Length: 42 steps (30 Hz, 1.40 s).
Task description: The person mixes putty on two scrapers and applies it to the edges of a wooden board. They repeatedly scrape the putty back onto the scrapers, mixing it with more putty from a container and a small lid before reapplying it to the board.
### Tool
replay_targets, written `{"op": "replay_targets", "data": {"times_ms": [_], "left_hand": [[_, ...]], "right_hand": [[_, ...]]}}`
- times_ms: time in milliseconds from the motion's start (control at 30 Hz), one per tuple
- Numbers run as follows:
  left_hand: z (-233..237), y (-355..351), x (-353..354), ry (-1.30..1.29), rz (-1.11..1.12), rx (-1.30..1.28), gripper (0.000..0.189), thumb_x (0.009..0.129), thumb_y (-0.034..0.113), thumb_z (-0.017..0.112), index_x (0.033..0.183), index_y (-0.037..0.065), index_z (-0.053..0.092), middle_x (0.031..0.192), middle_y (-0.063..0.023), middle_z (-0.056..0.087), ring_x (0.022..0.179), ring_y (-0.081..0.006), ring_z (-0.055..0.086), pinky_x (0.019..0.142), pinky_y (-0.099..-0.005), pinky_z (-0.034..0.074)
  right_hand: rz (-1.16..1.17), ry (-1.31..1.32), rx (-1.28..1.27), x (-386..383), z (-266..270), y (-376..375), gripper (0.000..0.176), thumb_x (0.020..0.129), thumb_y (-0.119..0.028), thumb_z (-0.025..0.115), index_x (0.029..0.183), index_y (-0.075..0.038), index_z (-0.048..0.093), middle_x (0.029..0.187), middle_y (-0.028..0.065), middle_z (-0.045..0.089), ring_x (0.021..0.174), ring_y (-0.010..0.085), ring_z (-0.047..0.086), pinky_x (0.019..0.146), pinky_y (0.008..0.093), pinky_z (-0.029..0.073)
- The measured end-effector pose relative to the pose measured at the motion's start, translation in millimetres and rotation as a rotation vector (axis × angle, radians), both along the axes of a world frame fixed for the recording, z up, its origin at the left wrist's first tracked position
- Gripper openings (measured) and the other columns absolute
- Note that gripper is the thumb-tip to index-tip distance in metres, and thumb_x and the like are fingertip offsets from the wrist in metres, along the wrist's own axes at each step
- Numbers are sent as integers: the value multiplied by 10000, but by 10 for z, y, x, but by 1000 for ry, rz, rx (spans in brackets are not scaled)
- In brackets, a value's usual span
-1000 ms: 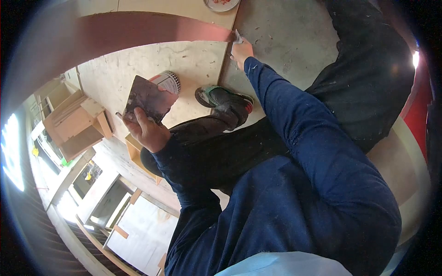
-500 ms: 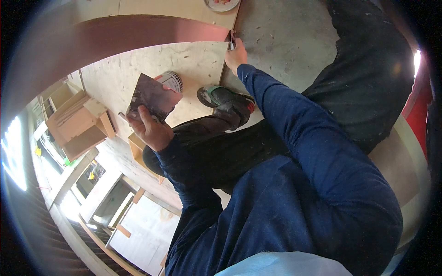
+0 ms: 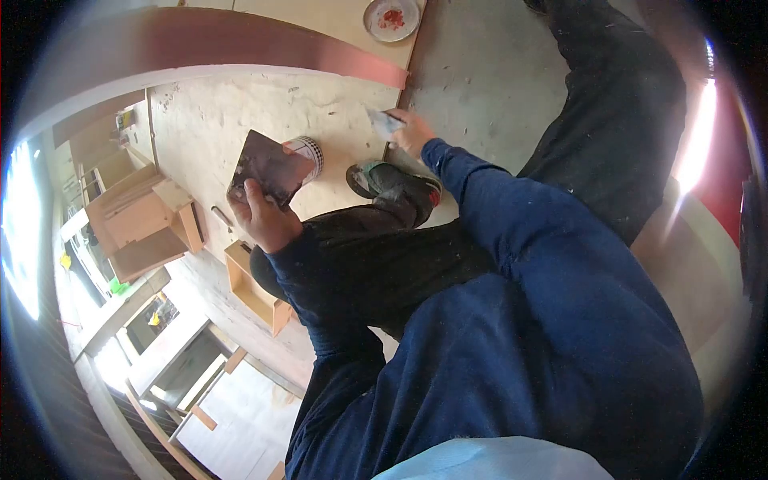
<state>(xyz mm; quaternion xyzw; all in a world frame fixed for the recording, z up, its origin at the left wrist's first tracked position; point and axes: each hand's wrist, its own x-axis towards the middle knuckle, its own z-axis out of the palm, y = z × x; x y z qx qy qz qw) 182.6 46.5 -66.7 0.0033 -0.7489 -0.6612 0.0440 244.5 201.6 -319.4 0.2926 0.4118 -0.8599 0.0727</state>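
Observation:
My left hand [image 3: 273,222] is closed on the edge of a dark square board [image 3: 268,164], smeared with pinkish putty at its right corner. My right hand [image 3: 413,133] grips a small flat putty knife [image 3: 382,122], its pale blade turned left. Above both hands runs a long curved panel [image 3: 240,40] with a pink-coated face; its right end lies a short way above the putty knife, apart from it. A tub [image 3: 307,157] with a checkered rim stands behind the board, partly hidden by it.
A round plate [image 3: 374,29] with red bits lies beyond the panel. My shoe [image 3: 376,179] rests below the tub. An open wooden box [image 3: 258,284] and a larger wooden cabinet piece [image 3: 132,216] stand at left. Bright light falls at the far right.
My right hand has come away from the panel's right end, moving down with the putty knife, whose blade now points left. The board stays in my left hand. The view has shifted slightly.

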Motion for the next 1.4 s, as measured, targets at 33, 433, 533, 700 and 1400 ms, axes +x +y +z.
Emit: {"op": "replay_targets", "data": {"times_ms": [33, 433, 533, 700, 1400], "left_hand": [[33, -23, 5, 18, -9, -79, 230, 941, 84, 506, 1148, -9, 469, 1113, -163, 573, 996, -251, 608, 833, -354, 544], [-284, -768, -231, -154, -164, -170, 244, 939, 105, 460, 1148, -15, 498, 1086, -170, 588, 933, -277, 629, 760, -418, 570], [-319, -739, -190, -220, -229, -120, 251, 934, 107, 457, 1144, -17, 517, 1081, -163, 596, 917, -263, 633, 769, -407, 564], [-430, -924, -305, -28, -315, -473, 259, 932, 102, 467, 1143, -40, 514, 1054, -144, 610, 916, -249, 633, 765, -373, 559], [170, -236, 125, 503, 68, -413, 238, 945, 23, 474, 1181, -7, 492, 1069, -121, 607, 957, -177, 587, 838, -300, 491]], "right_hand": [[-14, 95, 89, -15, 158, -76, 476, 746, 25, 526, 1217, -20, 581, 1073, 91, 623, 859, 173, 581, 691, 287, 495], [-11, 1018, 450, -200, 2097, -210, 381, 950, -202, 533, 1304, -66, 493, 1243, 163, 561, 1098, 262, 555, 959, 361, 431], [-113, 1209, 854, -151, 2118, -284, 348, 937, -151, 537, 1276, -78, 518, 1221, 162, 563, 1123, 300, 535, 975, 397, 422], [-133, 1155, 922, -91, 2011, -275, 345, 902, -105, 566, 1246, -93, 558, 1189, 146, 569, 1123, 317, 525, 990, 417, 399], [356, 1090, 1243, 182, 1604, -178, 331, 853, -126, 594, 1181, -86, 614, 1171, 130, 586, 1125, 316, 535, 969, 419, 424]]}}
